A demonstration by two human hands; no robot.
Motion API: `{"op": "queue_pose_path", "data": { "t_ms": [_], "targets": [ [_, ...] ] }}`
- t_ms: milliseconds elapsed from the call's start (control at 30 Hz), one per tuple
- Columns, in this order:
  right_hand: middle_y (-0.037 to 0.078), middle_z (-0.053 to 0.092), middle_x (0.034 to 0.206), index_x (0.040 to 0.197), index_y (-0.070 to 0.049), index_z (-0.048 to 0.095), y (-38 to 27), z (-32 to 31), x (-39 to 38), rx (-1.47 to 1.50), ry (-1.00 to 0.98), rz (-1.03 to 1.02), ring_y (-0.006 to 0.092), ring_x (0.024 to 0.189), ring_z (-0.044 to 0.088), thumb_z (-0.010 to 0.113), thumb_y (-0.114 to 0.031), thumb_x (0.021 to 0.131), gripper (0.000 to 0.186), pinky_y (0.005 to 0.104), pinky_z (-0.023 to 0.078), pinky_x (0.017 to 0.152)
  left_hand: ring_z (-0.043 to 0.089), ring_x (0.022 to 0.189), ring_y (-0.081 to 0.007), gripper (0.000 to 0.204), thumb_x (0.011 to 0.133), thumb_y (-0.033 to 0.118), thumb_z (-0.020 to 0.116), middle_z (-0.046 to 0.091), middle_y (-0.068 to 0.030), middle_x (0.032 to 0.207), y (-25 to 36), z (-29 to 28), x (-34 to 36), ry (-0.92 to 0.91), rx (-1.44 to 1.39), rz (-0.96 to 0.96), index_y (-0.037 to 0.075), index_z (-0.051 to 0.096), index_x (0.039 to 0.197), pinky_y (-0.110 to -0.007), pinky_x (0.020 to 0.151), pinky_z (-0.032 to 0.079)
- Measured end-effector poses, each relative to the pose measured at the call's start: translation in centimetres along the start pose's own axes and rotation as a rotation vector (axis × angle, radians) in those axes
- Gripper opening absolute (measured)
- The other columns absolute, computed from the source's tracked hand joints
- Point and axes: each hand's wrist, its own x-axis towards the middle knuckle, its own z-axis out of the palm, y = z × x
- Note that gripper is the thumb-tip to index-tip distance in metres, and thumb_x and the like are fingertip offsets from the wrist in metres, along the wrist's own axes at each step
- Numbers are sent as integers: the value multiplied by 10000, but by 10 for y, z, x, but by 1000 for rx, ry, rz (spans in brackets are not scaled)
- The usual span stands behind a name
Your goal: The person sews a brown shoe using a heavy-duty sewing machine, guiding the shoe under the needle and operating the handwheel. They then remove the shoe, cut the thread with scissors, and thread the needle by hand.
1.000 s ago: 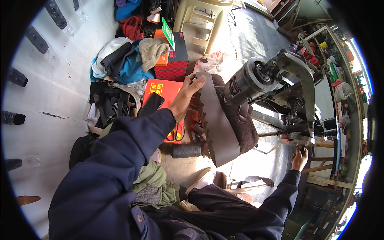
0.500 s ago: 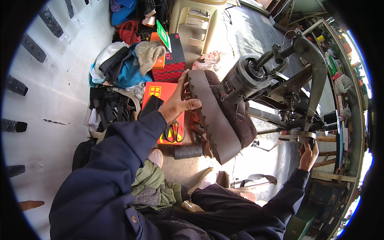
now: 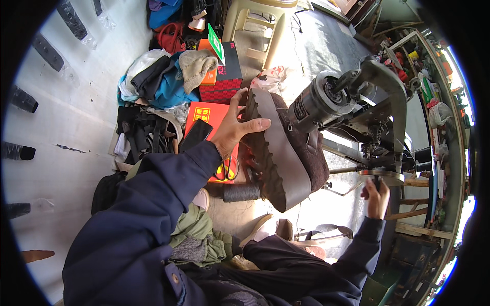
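My left hand (image 3: pixel 236 125) grips a dark brown fuzzy shoe (image 3: pixel 314 160) by its thick grey-brown sole (image 3: pixel 290 178), fingers at the upper end and thumb lying across the side. The shoe is tilted with its tread toward the left, against a black cylindrical-armed sewing machine (image 3: pixel 309 107). Part of the shoe's upper is hidden behind that cylinder. My right hand (image 3: pixel 376 196) has its fingers closed on the black handle (image 3: pixel 376 184) under the machine's round metal wheel (image 3: pixel 388 178), at the lower right.
A red box (image 3: pixel 206 117) with a black phone (image 3: pixel 195 136) and scissors lies left of the shoe, beside a thread spool (image 3: pixel 240 192). Clothes (image 3: pixel 186 94), stacked boxes and a beige plastic chair (image 3: pixel 258 15) are at the back. A cluttered shelf (image 3: pixel 434 102) runs along the right.
My right hand has moved right, then back left and down with the wheel's handle. My left hand's grip on the sole has shifted, and the shoe has turned slightly, showing more tread.
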Motion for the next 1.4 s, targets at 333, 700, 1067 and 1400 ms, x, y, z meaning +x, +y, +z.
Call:
{"op": "queue_pose_path", "data": {
  "t_ms": [333,700,1067,1400],
  "targets": [
    [0,588,670,932,-65,601,96,-23,31,-45,180,226,99,516,562,683,-243,999,207,264,446,439,481,1334,-311,1236,692,364,924,442,-202,1427,2,6,2,3,-70,54,111,166,1634,-435,1143,418],
    [-1,582,665,929,-52,633,12,-56,18,127,265,-47,88,524,534,658,-201,1004,168,224,369,486,487,1333,-313,1196,712,308,880,438,-209,1476,1,8,8,3,-92,57,109,154,1641,-444,1132,424],
    [33,626,666,895,-58,608,48,29,5,-63,-215,194,137,506,597,686,-337,1010,311,263,436,451,501,1330,-274,1106,730,251,857,484,-170,1472,2,8,12,-11,-130,100,123,214,1621,-416,1141,410],
    [-4,538,625,952,-75,597,64,-56,34,107,400,108,80,490,515,650,-203,1022,155,238,365,434,504,1333,-271,1066,752,233,827,462,-164,1483,-1,6,18,-12,-143,95,115,223,1622,-417,1124,430]
  ]
}}
